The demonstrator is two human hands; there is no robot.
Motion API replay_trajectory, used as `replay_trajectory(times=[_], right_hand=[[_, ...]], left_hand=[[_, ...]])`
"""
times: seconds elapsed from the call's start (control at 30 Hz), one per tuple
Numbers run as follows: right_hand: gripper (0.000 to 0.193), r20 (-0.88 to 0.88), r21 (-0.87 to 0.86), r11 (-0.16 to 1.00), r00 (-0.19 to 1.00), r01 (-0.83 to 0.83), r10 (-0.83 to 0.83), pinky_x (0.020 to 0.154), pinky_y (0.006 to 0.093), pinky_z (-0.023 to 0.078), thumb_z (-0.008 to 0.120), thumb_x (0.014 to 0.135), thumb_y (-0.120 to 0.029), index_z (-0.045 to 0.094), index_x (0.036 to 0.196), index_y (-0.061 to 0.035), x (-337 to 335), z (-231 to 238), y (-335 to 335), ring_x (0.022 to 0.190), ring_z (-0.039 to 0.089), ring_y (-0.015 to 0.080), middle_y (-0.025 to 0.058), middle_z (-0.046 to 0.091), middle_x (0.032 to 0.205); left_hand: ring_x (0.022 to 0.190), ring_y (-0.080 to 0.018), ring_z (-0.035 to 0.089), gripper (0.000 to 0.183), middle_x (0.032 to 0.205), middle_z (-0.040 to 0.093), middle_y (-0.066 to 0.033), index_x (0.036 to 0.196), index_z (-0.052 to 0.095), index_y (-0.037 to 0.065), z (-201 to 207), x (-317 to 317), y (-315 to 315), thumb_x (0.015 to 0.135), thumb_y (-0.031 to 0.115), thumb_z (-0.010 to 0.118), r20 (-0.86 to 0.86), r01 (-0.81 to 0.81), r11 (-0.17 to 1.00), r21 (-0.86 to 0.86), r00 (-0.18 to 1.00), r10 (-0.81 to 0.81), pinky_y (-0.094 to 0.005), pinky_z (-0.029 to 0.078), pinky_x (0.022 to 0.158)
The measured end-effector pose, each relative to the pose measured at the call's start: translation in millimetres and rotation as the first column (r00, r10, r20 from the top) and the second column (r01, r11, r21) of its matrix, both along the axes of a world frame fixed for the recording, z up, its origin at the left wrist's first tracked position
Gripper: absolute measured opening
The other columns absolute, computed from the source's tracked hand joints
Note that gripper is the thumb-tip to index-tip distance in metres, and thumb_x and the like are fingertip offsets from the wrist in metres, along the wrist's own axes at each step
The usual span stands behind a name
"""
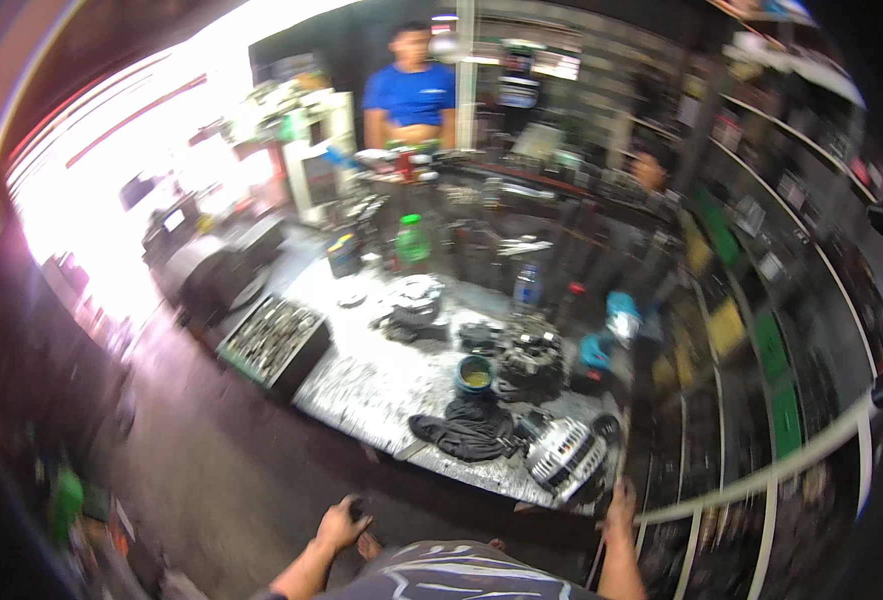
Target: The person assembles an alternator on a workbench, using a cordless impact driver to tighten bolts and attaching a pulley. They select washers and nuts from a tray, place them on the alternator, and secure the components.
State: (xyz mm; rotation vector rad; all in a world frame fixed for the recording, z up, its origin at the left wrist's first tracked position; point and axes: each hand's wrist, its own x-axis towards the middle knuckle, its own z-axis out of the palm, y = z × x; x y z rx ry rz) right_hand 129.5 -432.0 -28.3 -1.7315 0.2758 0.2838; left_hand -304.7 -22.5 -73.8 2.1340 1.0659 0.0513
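Note:
My left hand (341,524) is low in front of the workbench (361,405), apart from it. Its fingers are curled around something small and dark that I cannot make out. My right hand (620,508) is at the bench's near right corner; blur hides its fingers and whether it touches the edge. Nearest to it on the bench lies a silver alternator (565,452) with a slotted housing. A black cloth (466,430) lies crumpled to the left of it. Behind the cloth stands a small blue-rimmed tub (474,374) with yellowish contents.
A tray of small metal parts (273,338) sits at the bench's left end. Further back are metal housings (413,300), a green bottle (413,240) and a clear bottle (527,287). Shelving with bins (771,345) lines the right. A person in blue (410,95) is beyond the bench.

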Motion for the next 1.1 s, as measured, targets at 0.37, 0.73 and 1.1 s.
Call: replay_trajectory(times=[0.37, 0.73, 1.1], right_hand=[[0.06, 0.604, -0.266, 0.963, 0.772, -0.041, 0.2, 0.125, 0.0518, 0.037, 0.071, 0.104, -0.019, 0.049, 0.154, 0.0067, -74.6, 93.6, 194.5, 0.146, 0.052, 0.0447, 0.0296, 0.052, 0.157], [0.056, 0.676, -0.608, 0.558, -0.001, -0.565, 0.737, 0.097, 0.0462, 0.053, 0.07, 0.091, -0.004, 0.052, 0.143, -0.0012, -213.4, 145.5, 499.8, 0.125, 0.059, 0.0409, 0.022, 0.056, 0.141], [0.046, 0.359, -0.539, -0.664, -0.854, -0.518, 0.376, 0.095, 0.0475, 0.057, 0.078, 0.089, -0.01, 0.066, 0.131, 0.0018, -445.8, 70.4, 729.0, 0.106, 0.071, 0.0441, 0.0236, 0.073, 0.114]], left_hand=[[0.122, -0.037, 0.074, 0.077, 0.126, 0.079, -0.0206, 0.145, 0.062, 0.002, -77.4, -281.7, 105.3, 0.087, 0.043, 0.091, -0.41, -0.375, 0.923, -0.088, 0.858, 0.309, -0.0431, 0.057, 0.108], [0.148, -0.0357, 0.056, 0.09, 0.159, 0.058, -0.0228, 0.161, 0.048, 0.002, -111.7, -377.4, 68.6, 0.095, 0.052, 0.082, -0.542, -0.772, 0.583, -0.255, 0.613, 0.575, -0.0437, 0.045, 0.123], [0.144, -0.0413, 0.058, 0.085, 0.154, 0.06, -0.0277, 0.152, 0.058, 0.001, -142.8, -382.9, -105.9, 0.093, 0.056, 0.082, -0.567, -0.97, -0.128, -0.208, 0.014, 0.823, -0.0481, 0.048, 0.12]])
